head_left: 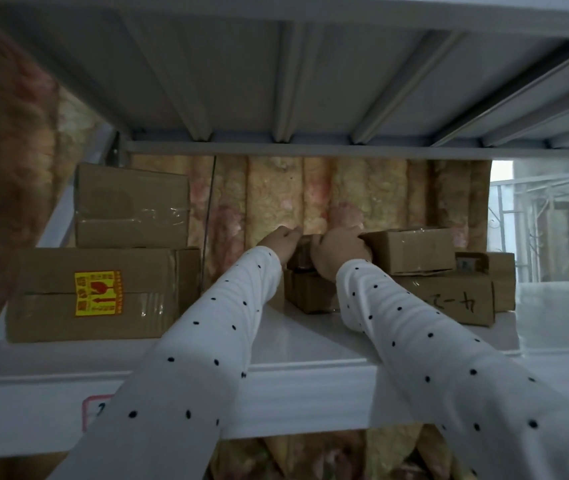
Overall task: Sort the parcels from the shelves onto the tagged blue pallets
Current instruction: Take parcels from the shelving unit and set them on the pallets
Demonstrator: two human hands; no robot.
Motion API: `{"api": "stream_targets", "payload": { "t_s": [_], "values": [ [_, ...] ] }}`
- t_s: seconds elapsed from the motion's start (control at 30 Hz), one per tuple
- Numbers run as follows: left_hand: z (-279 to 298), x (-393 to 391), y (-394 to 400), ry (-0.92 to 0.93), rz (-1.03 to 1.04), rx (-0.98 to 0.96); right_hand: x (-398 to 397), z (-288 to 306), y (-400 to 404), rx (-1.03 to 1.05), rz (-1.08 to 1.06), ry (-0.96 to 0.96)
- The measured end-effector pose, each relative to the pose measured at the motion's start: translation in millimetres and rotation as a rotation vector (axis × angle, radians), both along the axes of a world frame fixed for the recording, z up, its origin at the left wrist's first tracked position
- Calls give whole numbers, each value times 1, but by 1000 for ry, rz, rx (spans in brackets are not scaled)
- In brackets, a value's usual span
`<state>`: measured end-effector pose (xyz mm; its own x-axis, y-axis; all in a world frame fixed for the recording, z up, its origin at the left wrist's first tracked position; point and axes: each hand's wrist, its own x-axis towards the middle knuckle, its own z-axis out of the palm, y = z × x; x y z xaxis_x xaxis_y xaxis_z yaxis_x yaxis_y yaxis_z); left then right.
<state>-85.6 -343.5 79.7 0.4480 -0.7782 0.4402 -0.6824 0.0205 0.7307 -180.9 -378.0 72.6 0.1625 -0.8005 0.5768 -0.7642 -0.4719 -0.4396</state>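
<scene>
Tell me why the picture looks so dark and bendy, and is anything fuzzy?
Head view: the shelf bay is dim, with brightness only from the opening at the right; the wide lens bows the shelf edges; the curtain at far left is blurred; both hands, left and right, around the small box look soft and shadowed; tape on the upper left box shows faint glare.

Both hands (311, 249) on small parcel (302, 252)
</scene>
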Motion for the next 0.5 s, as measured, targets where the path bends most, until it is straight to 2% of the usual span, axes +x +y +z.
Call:
{"api": "stream_targets", "payload": {
  "t_s": [0.17, 0.33, 0.4, 0.5],
  "values": [
    [4, 9, 1, 335, -66, -66, -1, 1, -6, -66, 99, -51],
    [6, 16, 20, 557, -128, -110, -10, 1, -12, -10, 342, -196],
    [4, 21, 22, 560, -108, -112, -10, -2, -13, 26, 438, -246],
    [1, 20, 23, 446, -42, -131, -11, -7, -8, 25, 496, -242]
  ]
}}
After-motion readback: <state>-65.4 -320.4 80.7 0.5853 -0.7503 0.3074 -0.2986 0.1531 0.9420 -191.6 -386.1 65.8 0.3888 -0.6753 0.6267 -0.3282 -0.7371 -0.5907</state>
